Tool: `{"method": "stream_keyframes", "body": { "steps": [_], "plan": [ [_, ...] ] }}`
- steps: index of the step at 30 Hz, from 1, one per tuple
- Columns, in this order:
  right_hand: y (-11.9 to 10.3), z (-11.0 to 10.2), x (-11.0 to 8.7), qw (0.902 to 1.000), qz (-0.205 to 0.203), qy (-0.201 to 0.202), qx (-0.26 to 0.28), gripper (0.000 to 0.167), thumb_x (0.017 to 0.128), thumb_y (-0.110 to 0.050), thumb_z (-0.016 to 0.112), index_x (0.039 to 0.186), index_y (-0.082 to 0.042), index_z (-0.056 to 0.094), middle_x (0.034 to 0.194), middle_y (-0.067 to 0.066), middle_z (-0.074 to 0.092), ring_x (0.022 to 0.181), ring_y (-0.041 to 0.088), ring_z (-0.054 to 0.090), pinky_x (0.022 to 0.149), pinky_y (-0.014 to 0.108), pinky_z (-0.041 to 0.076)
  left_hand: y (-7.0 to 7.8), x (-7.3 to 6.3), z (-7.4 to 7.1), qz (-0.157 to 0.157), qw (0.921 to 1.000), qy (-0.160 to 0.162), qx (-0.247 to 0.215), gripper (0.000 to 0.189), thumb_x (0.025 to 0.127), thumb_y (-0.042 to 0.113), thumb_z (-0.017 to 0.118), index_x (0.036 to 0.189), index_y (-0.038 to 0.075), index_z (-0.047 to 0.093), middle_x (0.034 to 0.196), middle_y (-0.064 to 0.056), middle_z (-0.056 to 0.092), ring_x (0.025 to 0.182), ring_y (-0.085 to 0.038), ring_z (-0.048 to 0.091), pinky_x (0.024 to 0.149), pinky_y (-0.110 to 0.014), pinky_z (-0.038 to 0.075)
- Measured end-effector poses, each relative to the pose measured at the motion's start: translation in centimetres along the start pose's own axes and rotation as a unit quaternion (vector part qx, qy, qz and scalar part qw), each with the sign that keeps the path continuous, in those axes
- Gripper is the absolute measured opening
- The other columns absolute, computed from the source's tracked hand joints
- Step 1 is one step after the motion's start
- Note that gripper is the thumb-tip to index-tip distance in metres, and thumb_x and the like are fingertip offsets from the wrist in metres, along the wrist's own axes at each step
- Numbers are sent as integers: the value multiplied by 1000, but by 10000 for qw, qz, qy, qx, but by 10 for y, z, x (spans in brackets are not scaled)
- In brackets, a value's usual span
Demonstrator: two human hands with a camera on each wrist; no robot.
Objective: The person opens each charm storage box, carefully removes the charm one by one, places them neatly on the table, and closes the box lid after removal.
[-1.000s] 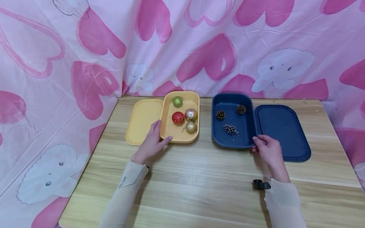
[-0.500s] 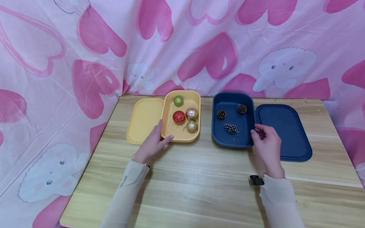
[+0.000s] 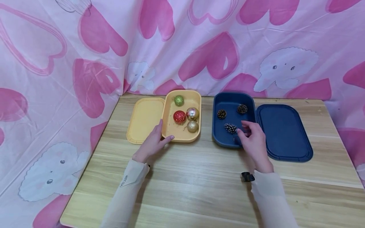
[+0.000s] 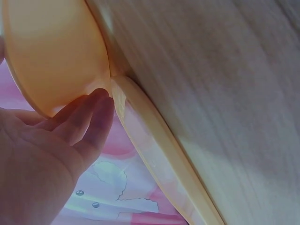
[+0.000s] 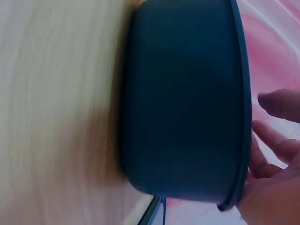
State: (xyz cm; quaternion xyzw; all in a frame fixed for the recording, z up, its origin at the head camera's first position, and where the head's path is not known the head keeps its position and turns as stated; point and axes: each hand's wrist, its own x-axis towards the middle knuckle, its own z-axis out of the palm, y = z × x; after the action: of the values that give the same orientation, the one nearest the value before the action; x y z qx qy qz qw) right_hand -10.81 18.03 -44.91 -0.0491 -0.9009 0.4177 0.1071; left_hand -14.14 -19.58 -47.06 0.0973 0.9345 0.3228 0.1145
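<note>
My left hand point(image 3: 152, 141) rests against the near left corner of the yellow box point(image 3: 177, 138), its fingers along the left wall and its thumb at the front. In the left wrist view, fingertips point(image 4: 101, 96) touch the box's outer side. Inside lie baubles: green point(image 3: 179, 100), red point(image 3: 179, 117), shiny pink-gold point(image 3: 192, 113) and glittery gold point(image 3: 192, 126). Over the near right corner of the blue box point(image 3: 225, 143) is my right hand point(image 3: 254, 144), thumb and fingers apart, holding nothing. Its fingertips are close to a long pine cone point(image 3: 230, 128) in that box.
Two rounder pine cones point(image 3: 221, 114) also lie in the blue box. A yellow lid point(image 3: 146, 120) lies left of the yellow box and a blue lid point(image 3: 285, 133) right of the blue one, on the wooden table point(image 3: 194, 183). Behind hangs a pink heart-patterned curtain point(image 3: 159, 66).
My right hand has left the blue box's right rim and moved left, over the box toward the long pine cone. My left hand has stayed at the yellow box.
</note>
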Motion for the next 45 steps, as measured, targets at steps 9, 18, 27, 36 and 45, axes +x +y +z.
{"method": "stream_keyframes", "body": {
  "steps": [9,18,27,36,45],
  "plan": [
    [-7,9,13,9953,119,-782,-562,43,92,-17,63,129,3,55,128,25,50,112,39,49,94,55,44,-1,1,-1,4,10000,-21,-55,102,89,59,56,155,5,0,150,-26,33,138,-31,39,116,-46,31],
    [-7,13,25,9803,325,-1442,-1310,47,93,-19,59,131,6,50,136,31,44,124,47,37,104,61,34,-2,3,0,103,9999,-81,-108,102,90,58,56,155,4,-2,150,-28,32,138,-33,38,116,-46,30],
    [-4,17,30,9701,543,-1777,-1561,47,93,-20,59,132,3,50,134,30,44,119,47,38,99,63,38,-1,4,0,39,9997,-151,-160,101,91,58,55,155,7,-5,152,-27,29,141,-31,35,118,-44,28],
    [-3,19,31,9654,656,-1886,-1679,47,94,-22,58,134,2,48,135,30,44,120,48,38,98,64,39,0,4,-1,69,9999,-126,-34,102,90,63,52,155,7,-3,154,-25,27,142,-31,33,118,-43,28],
    [-5,21,32,9627,710,-1938,-1748,46,95,-20,57,135,1,48,133,29,46,119,46,42,99,64,40,0,4,-2,122,9998,-118,-103,102,90,60,54,155,7,-5,154,-26,26,142,-31,34,118,-44,28]
  ]
}}
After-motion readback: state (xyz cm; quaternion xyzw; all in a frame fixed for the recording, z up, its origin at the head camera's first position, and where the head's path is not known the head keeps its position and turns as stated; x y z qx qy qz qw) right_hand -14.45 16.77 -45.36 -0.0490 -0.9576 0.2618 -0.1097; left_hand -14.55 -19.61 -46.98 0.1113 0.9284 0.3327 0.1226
